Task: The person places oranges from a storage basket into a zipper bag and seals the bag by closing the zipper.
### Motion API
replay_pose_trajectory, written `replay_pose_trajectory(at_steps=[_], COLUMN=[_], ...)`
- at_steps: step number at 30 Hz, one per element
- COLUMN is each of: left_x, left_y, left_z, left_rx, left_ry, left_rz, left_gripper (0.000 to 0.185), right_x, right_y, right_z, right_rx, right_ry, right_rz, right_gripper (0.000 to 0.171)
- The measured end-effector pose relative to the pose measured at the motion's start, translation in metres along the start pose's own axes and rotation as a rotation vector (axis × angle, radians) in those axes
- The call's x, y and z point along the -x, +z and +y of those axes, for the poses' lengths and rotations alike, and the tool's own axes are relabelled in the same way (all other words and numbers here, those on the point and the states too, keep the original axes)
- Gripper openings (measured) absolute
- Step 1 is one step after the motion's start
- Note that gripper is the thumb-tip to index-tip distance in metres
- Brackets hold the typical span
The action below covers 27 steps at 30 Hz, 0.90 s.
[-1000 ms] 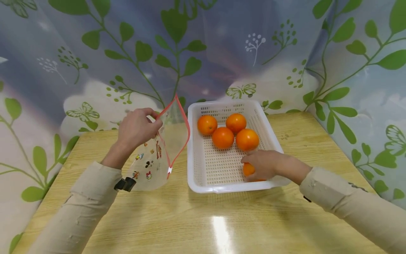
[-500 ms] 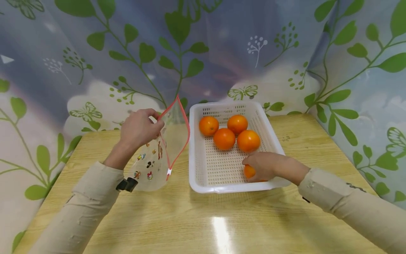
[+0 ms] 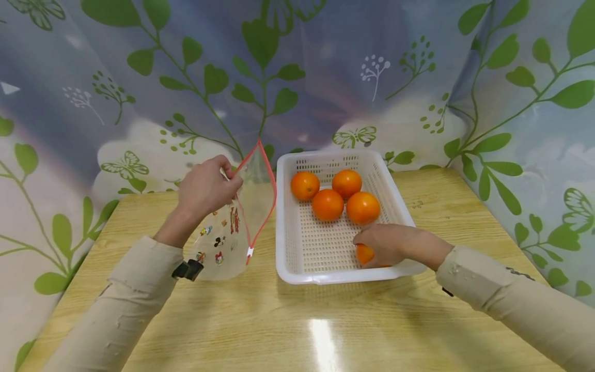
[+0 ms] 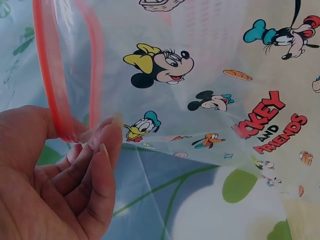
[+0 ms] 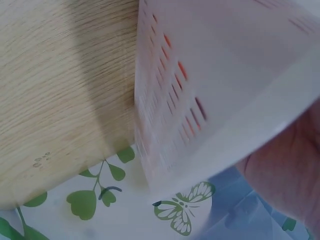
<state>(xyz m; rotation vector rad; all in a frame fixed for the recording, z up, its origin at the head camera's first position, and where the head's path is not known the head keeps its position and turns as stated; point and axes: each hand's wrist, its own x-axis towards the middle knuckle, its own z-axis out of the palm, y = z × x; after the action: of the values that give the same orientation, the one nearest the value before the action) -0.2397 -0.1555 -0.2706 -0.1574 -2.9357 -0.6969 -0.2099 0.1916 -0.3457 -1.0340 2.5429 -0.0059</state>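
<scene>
My left hand (image 3: pixel 206 186) pinches the rim of a clear zipper bag (image 3: pixel 223 240) between thumb and fingers. Cartoon characters are printed on the bag (image 4: pixel 215 70), and its red-edged mouth gapes toward the basket. Inside the white plastic basket (image 3: pixel 285 232), my right hand (image 3: pixel 383 243) grips an orange (image 3: pixel 364 253) at the near right corner; the hand covers most of that fruit. Several more oranges (image 3: pixel 327 205) sit together toward the basket's back. From the right wrist, the basket's slotted side (image 5: pixel 230 75) hides the fingers, and only part of the right hand (image 5: pixel 290 170) shows.
A white slider (image 3: pixel 250 252) hangs at the lower end of the bag's red zipper. Bag and basket stand side by side on a wooden table (image 3: pixel 260 320). Behind the table hangs a leaf-patterned curtain (image 3: pixel 321 67).
The view shifts slightly. My right hand stays on the orange in the basket, and my left hand keeps its pinch on the bag, whose mouth shifts only a little.
</scene>
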Motion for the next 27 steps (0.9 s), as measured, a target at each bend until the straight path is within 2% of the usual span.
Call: replay_pose_trajectory(at_steps=[6, 11, 14, 27], left_x=[-0.002, -0.003, -0.003, -0.002], left_y=[-0.003, -0.004, -0.005, -0.004], left_z=[0.004, 0.006, 0.006, 0.007], left_rx=[-0.012, -0.025, -0.038, -0.036], left_ry=[0.016, 0.02, 0.024, 0.035], left_rz=[0.001, 0.009, 0.012, 0.009], left_gripper=[0.012, 0.012, 0.011, 0.01], right_x=[0.001, 0.003, 0.003, -0.004], right_y=[-0.007, -0.018, -0.025, -0.061], right_z=[0.0, 0.0, 0.0, -0.012], right_rx=[-0.02, -0.052, -0.076, -0.284], right_ry=[0.003, -0.012, -0.036, -0.012], right_rz=[-0.016, 0.01, 0.06, 0.286], right_gripper=[0.052, 0.057, 0.056, 0.064])
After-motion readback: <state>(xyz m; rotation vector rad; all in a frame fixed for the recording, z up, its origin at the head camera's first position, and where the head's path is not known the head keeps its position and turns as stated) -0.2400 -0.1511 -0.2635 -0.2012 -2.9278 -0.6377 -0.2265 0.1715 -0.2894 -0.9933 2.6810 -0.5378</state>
